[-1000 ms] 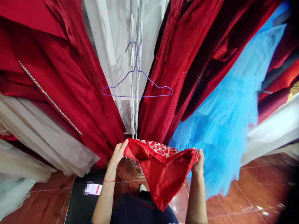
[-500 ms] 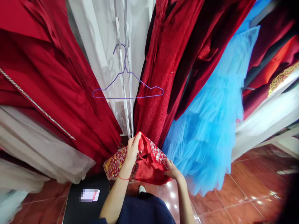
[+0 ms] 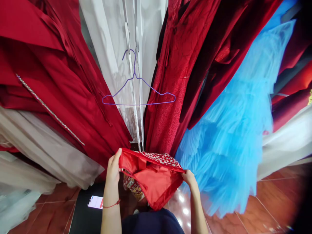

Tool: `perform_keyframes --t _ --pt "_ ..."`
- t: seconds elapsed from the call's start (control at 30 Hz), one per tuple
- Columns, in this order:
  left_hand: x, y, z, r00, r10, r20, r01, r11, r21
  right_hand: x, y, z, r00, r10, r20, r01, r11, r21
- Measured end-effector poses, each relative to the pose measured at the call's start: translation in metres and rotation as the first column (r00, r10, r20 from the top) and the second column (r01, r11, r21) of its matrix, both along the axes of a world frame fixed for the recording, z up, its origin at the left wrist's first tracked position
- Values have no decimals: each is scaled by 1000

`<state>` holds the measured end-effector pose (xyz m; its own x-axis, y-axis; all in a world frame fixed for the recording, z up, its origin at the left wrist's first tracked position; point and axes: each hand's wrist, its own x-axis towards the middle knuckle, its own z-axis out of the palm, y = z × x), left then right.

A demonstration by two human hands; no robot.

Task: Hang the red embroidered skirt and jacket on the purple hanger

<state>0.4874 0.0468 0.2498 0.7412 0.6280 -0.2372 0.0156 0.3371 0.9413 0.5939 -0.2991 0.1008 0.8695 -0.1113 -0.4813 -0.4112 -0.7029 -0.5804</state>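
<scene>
A red embroidered garment [image 3: 156,182] with a smooth red lining is stretched between my two hands, its opening facing up towards me. My left hand [image 3: 113,165] pinches the garment's left edge, thumb on top. At the opposite edge my right hand [image 3: 189,178] grips the cloth, fingers closed and partly hidden by it. Silver patterning shows along the far side, and a gold-and-red patterned part hangs below near my left wrist. Above the garment, a bare purple wire hanger [image 3: 138,104] hangs from a white rail stand [image 3: 135,120].
Red gowns [image 3: 80,97] hang at left, with pale sheer skirts below. To the right are a patterned red dress [image 3: 168,123] and a ruffled blue tulle dress [image 3: 234,130]. A phone [image 3: 96,201] lies on a black surface [image 3: 83,221] at lower left. Red tiles [image 3: 280,204] cover the floor.
My left hand has moved left and down to the garment's edge, and my right hand a little right. The garment's opening is now spread wide, showing more lining.
</scene>
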Motion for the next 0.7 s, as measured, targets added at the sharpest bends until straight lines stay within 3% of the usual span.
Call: perform_keyframes --t 0.1,0.17,0.23,0.3,0.47,0.6,0.7 --pt "-2 17 -11 996 83 -24 -83 996 16 5 -10 22 994 31 109 -63 951 302" --pt "0 21 -15 992 126 -14 -126 992 2 11 -11 40 982 -55 180 -49 849 526" --pt "3 20 -15 989 148 1 -148 989 -19 19 -10 61 964 -156 213 -20 762 647" --pt "7 16 -13 988 154 5 -154 988 -29 30 -8 83 960 -164 225 -26 752 659" --pt "22 18 10 994 107 15 -108 992 71 57 -6 145 970 5 243 -157 776 610" --pt "45 45 43 985 131 112 -147 978 151 84 0 187 922 -124 366 -114 818 564" --pt "70 76 57 979 102 179 -134 974 181 108 22 208 871 -123 476 -136 871 473"
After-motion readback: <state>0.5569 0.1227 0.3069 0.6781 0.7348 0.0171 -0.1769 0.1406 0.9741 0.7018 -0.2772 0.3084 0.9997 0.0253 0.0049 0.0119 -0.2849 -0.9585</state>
